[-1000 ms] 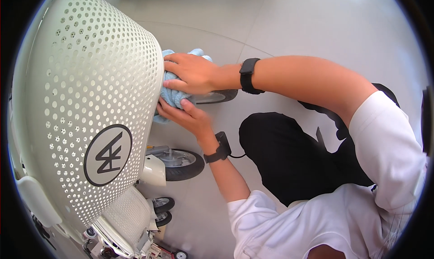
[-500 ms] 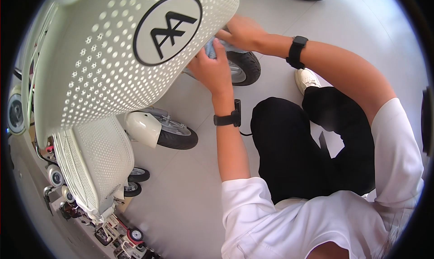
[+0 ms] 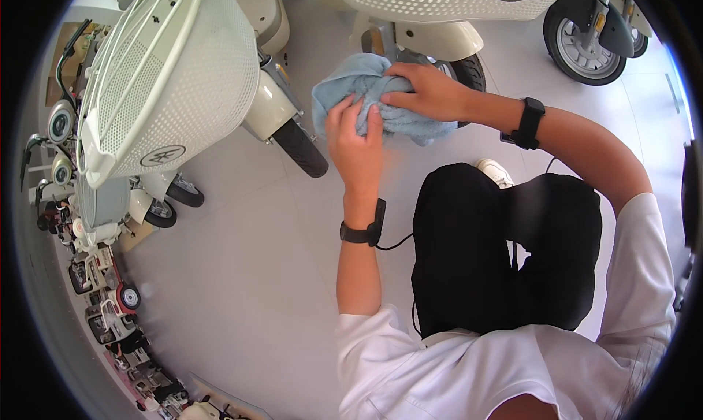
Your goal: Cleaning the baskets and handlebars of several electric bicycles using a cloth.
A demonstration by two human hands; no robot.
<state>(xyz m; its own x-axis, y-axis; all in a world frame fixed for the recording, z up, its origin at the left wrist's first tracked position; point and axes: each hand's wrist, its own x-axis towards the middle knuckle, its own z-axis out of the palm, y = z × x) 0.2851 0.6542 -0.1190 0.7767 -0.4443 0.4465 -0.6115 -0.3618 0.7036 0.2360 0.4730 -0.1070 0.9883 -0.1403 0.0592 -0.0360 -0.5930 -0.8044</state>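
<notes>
Bunching up in front of me is a light blue cloth (image 3: 366,98), held in the air just ahead of my knees, between the two cream scooters. My left hand (image 3: 355,138) has its fingers (image 3: 350,112) curled into the lower side of the cloth, clamped on a fold. My right hand (image 3: 428,90) lies over the top of it, fingers closed on the fabric, so both hands grip the same cloth and nearly touch. Each wrist carries a black band (image 3: 529,123). Just behind the cloth sits a black tyre (image 3: 469,68) under a cream mudguard (image 3: 432,39). To my left, a white mesh basket (image 3: 168,76) hangs over another dark wheel (image 3: 302,147). Grey floor tiles (image 3: 242,273) run underneath, and my black trousers (image 3: 505,244) fill the lower right.
</notes>
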